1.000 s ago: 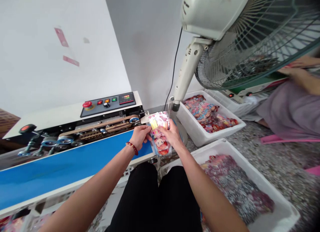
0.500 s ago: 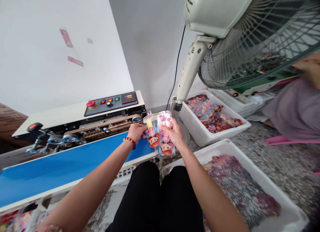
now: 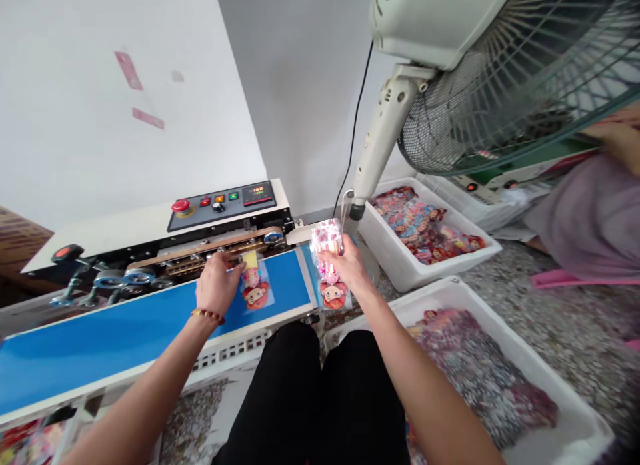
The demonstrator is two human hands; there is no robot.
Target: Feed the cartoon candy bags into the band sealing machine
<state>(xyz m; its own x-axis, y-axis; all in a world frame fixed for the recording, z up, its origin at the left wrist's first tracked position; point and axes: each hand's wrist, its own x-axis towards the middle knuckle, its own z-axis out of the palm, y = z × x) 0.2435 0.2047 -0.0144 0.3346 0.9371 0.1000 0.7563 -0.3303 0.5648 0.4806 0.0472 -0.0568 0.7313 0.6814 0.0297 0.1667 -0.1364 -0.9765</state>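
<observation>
A clear plastic packet (image 3: 257,295) printed with a red-haired cartoon face lies over the blue conveyor belt (image 3: 125,318), its top edge at the rollers of the sealing machine (image 3: 210,248). My left hand (image 3: 219,285), wearing a beaded bracelet, is closed at the packet's upper left edge, thumb and fingertips on it. To the right, past the belt's end, my right hand (image 3: 347,261) grips a small stack of similar packets (image 3: 333,291), thumb across the front. The fingers behind the stack are hidden.
A control panel (image 3: 220,205) with a red button tops the machine. White bins (image 3: 400,278) of packets stand at right, one nearer bin (image 3: 465,291) beside my legs. A large fan (image 3: 500,105) hangs over the upper right. Another person's clothed body (image 3: 575,218) is at far right.
My left hand has moved left along the belt, taking one packet from beside the stack to the machine's rollers. My right hand stays nearly in place with the stack.
</observation>
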